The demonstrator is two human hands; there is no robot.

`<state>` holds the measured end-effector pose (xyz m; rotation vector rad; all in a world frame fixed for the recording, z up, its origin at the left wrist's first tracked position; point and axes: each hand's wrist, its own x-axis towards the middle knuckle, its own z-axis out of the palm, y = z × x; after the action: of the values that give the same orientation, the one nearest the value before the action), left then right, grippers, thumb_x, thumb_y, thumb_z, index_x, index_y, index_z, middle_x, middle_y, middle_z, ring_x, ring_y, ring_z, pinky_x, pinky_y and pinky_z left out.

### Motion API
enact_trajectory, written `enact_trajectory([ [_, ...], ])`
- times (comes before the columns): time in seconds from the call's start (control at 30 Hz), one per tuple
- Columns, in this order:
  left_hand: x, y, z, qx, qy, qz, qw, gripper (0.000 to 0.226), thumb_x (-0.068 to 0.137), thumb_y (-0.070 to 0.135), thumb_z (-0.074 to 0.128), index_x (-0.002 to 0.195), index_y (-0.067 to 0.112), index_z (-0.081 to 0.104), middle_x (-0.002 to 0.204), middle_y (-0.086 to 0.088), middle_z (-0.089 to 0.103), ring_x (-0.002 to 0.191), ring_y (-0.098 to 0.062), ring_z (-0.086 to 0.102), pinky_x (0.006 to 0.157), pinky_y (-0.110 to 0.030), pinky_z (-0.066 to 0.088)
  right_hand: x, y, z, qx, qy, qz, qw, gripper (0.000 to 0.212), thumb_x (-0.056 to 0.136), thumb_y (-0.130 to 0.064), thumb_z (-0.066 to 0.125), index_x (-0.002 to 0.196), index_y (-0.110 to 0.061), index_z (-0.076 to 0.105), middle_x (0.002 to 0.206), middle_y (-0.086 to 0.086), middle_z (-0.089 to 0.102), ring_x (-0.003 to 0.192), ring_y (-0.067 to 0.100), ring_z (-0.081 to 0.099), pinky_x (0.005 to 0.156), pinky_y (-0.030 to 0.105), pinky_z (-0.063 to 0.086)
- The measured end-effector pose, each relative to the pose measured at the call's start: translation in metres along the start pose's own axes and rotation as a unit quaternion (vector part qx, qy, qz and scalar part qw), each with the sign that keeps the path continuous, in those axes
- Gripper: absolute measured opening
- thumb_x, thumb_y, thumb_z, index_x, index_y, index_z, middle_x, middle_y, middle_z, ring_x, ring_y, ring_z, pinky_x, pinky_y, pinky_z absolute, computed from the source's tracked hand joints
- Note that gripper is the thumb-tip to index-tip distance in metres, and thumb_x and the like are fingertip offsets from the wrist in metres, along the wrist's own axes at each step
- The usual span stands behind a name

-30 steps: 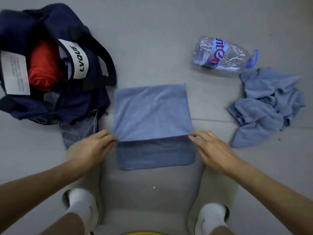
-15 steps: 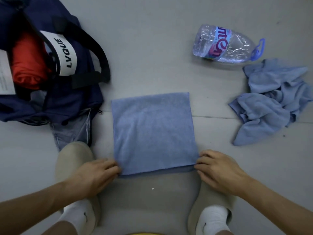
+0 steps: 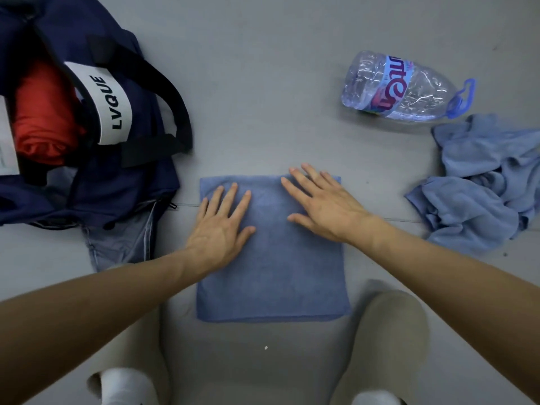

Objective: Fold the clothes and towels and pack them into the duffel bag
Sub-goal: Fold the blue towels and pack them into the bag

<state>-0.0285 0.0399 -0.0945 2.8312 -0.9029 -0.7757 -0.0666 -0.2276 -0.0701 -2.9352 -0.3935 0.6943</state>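
Floor [image 3: 277, 83]: pale grey; everything is laid on it, and a thin seam is seen running across it behind the folded towel.
Duffel bag [image 3: 122, 194]: navy, set at the far left with its mouth open upward; a black strap [image 3: 163, 92] is looped over its right side, and a white band [image 3: 108, 103] printed "LVQUE" is stretched across the opening.
Bag contents: a red garment [image 3: 41, 118] is seen rolled or folded inside, left of the white band; a white sheet [image 3: 5, 141] is cut off by the left edge of the view. What lies deeper cannot be told.
Folded towel [image 3: 271, 276]: blue, folded to a near square and laid flat in the middle, just right of the bag and outside it.
Crumpled towels [image 3: 482, 194]: a loose blue heap at the right, unfolded, well apart from the bag.
Water bottle [image 3: 400, 89]: clear plastic with a blue handle, laid on its side just behind the heap; what it holds cannot be told.
Denim piece [image 3: 122, 244]: partly covered by the near edge of the bag, beside the towel's left side.
Left hand [image 3: 219, 229]: pressed flat on the towel's far left part; the grip is wide, fingers straight, nothing held.
Right hand [image 3: 324, 206]: pressed flat on the towel's far right part; the grip is wide, fingers spread, nothing held.
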Motion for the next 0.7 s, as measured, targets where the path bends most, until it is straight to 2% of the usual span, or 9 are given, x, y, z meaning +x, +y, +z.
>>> enact_trajectory([
  [0.07,0.012,-0.004,-0.002,0.024,-0.006,0.021,0.999,0.086,0.09,0.072,0.015,0.16,0.027,-0.002,0.168,-0.006,-0.01,0.154,-0.033,-0.009,0.123,-0.052,-0.002,0.006,0.016,0.001,-0.022,-0.054,0.018,0.998,0.079,0.099,-0.062,0.033,0.16,-0.026,-0.003,0.167,0.003,-0.009,0.154,0.027,-0.008,0.124,0.046,0.003],
  [0.13,0.03,-0.016,-0.015,0.053,0.003,0.058,0.997,0.089,0.086,0.077,0.011,0.16,0.028,-0.002,0.167,-0.008,-0.011,0.154,-0.034,-0.009,0.123,-0.052,-0.003,0.005,0.026,0.004,-0.023,-0.067,0.032,0.997,0.079,0.098,-0.065,0.03,0.159,-0.029,-0.006,0.167,0.001,-0.01,0.154,0.025,-0.007,0.124,0.044,0.005],
  [0.2,0.055,-0.028,-0.031,0.096,-0.003,0.082,0.992,0.086,0.09,0.076,0.018,0.159,0.031,-0.004,0.167,-0.009,-0.013,0.153,-0.033,-0.013,0.124,-0.051,-0.004,-0.001,0.029,0.01,-0.004,-0.045,0.061,0.997,0.079,0.097,-0.066,0.026,0.16,-0.027,0.0,0.168,0.003,-0.002,0.154,0.027,0.0,0.124,0.045,0.011],
  [0.33,0.091,-0.021,-0.057,0.152,-0.001,0.07,0.986,0.08,0.097,0.068,0.028,0.158,0.035,-0.01,0.165,-0.01,-0.02,0.152,-0.032,-0.02,0.123,-0.052,-0.006,-0.019,0.018,0.027,0.01,-0.003,0.105,0.994,0.084,0.091,-0.066,0.023,0.157,-0.014,0.025,0.163,0.011,0.025,0.149,0.034,0.025,0.117,0.05,0.032],
  [0.43,0.094,-0.001,-0.056,0.12,0.029,0.042,0.991,0.073,0.102,0.053,0.039,0.16,0.031,0.0,0.167,-0.011,-0.01,0.154,-0.033,-0.01,0.124,-0.05,-0.005,-0.035,0.014,0.04,0.017,0.021,0.141,0.99,0.083,0.091,-0.063,0.029,0.154,-0.008,0.033,0.161,0.013,0.029,0.148,0.035,0.029,0.116,0.05,0.034],
  [0.53,0.073,0.015,-0.037,0.073,0.086,0.064,0.992,0.062,0.103,0.035,0.044,0.159,0.021,0.021,0.165,-0.015,0.018,0.153,-0.036,0.012,0.124,-0.048,0.007,-0.051,0.012,0.048,-0.009,0.059,0.108,0.992,0.076,0.093,-0.055,0.037,0.153,-0.007,0.036,0.162,0.014,0.026,0.149,0.035,0.025,0.117,0.054,0.03],
  [0.6,0.048,0.019,-0.014,0.073,0.106,0.099,0.987,0.057,0.102,0.036,0.04,0.156,0.018,0.031,0.161,-0.015,0.03,0.149,-0.037,0.025,0.122,-0.051,0.019,-0.06,0.01,0.054,-0.022,0.065,0.077,0.995,0.07,0.095,-0.05,0.039,0.152,-0.01,0.039,0.162,0.012,0.029,0.149,0.033,0.025,0.117,0.052,0.028],
  [0.7,0.012,0.004,0.015,0.096,0.075,0.116,0.986,0.065,0.101,0.054,0.03,0.158,0.024,0.026,0.165,-0.013,0.021,0.151,-0.035,0.021,0.121,-0.056,0.021,-0.066,0.01,0.062,-0.019,0.054,0.084,0.995,0.068,0.097,-0.05,0.034,0.152,-0.01,0.039,0.16,0.011,0.032,0.149,0.03,0.027,0.117,0.05,0.024],
])
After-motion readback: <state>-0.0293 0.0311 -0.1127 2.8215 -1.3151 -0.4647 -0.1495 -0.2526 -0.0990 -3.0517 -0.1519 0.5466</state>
